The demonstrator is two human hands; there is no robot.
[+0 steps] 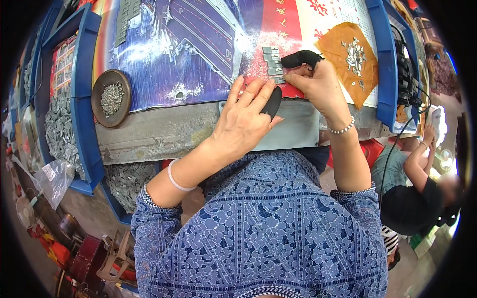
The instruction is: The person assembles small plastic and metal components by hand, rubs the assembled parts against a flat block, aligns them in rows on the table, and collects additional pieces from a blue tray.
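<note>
A short column of small grey metal plates [271, 57], several of them, lies on the red part of a printed sheet [198, 54]. My left hand [243, 116] rests with its fingers stretched out just left of and below the column; a black cover is on one finger. From the right, my right hand [323, 89] reaches to the plates. Its thumb is at the lowest plate, and its black-covered index finger curls in beside the column. Whatever sits between that thumb and finger is too small or hidden to make out.
Tiny metal parts lie on an orange-brown sheet [343, 42] at right. A round brown dish [97, 99] of small metal pieces stands left. Blue bins [89, 99] flank the bench, the left ones full of grey parts. Another person [412, 198] sits at far right.
</note>
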